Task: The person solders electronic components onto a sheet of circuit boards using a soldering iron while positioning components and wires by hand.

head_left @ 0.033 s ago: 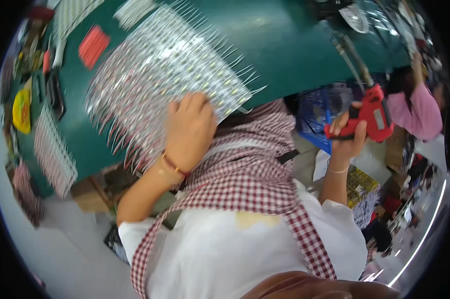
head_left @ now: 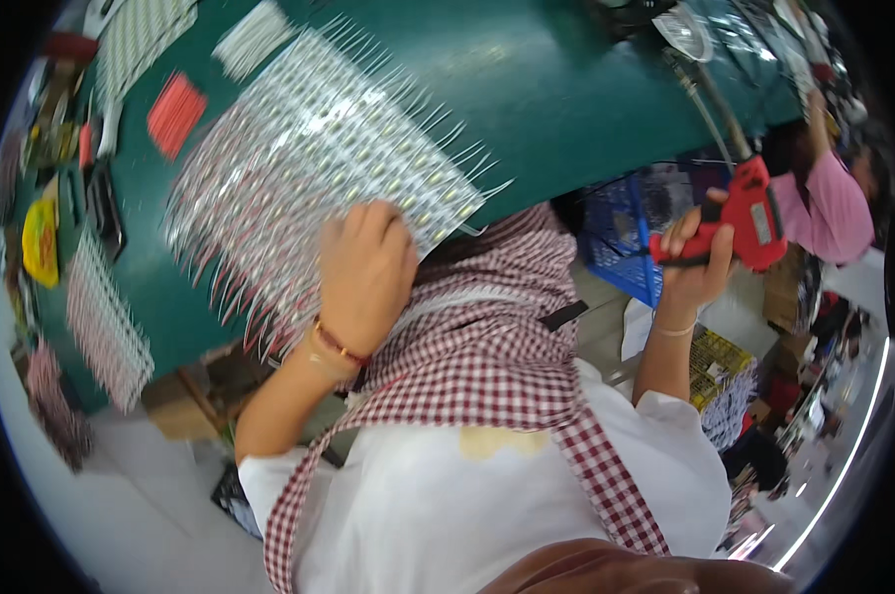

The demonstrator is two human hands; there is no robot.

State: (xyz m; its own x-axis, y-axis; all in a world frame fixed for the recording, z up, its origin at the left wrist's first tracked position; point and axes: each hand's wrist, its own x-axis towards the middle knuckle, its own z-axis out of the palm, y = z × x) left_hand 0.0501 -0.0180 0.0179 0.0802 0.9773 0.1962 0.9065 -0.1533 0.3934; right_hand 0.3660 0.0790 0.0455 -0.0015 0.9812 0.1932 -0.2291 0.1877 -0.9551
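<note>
A large batch of thin wired pieces [head_left: 353, 124] lies in close rows on the green tabletop [head_left: 537, 89], with pale dots along the rows and wire ends sticking out past the edges. My left hand [head_left: 368, 267] rests on its near edge, fingers bent and held together; their tips are hidden, so I cannot tell what they pinch. Off to the right, past the table's edge, my right hand [head_left: 700, 267] is wrapped round the handle of a red pistol-shaped glue gun [head_left: 754, 218]. A long metal part extends from the gun toward the table.
At the left lie a bundle of red sticks [head_left: 176, 115], a pale bundle [head_left: 253, 40], another wired batch [head_left: 109, 322] and a yellow packet [head_left: 41, 243]. A blue basket [head_left: 606, 238] stands below the table. Someone in a pink sleeve [head_left: 834, 208] is at the far right.
The batch sits slightly further left in the picture. My left hand is a little lower on its near edge, fingers still bent. My right hand keeps its hold on the glue gun.
</note>
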